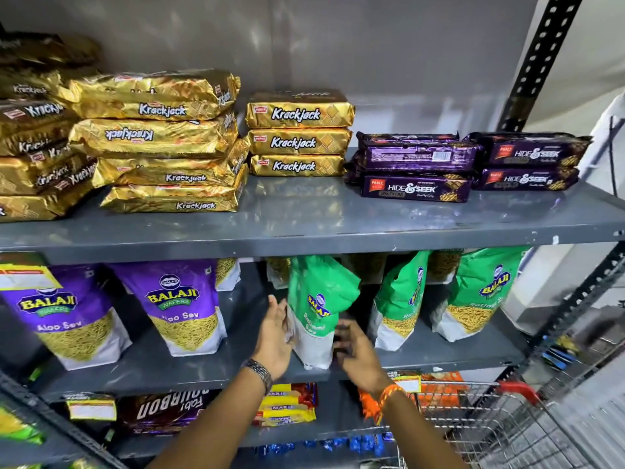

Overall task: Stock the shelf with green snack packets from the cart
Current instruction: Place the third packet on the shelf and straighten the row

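A green Balaji snack packet (318,299) stands on the grey middle shelf (203,370), near its front edge and leaning slightly. My left hand (275,336) is flat against the packet's left side with the fingers spread. My right hand (355,353) is blurred at the packet's lower right edge, so its grip is unclear. Two more green packets (402,299) (480,292) stand to the right on the same shelf. The wire cart (490,421) with a red handle sits at the lower right; orange packets show in it.
Purple Aloo Sev packets (179,299) fill the left of the middle shelf. The shelf above carries gold Krackjack stacks (297,137) and purple Hide & Seek packs (416,167). Biscuit packs (287,407) lie on the shelf below. A perforated black upright (541,62) bounds the right side.
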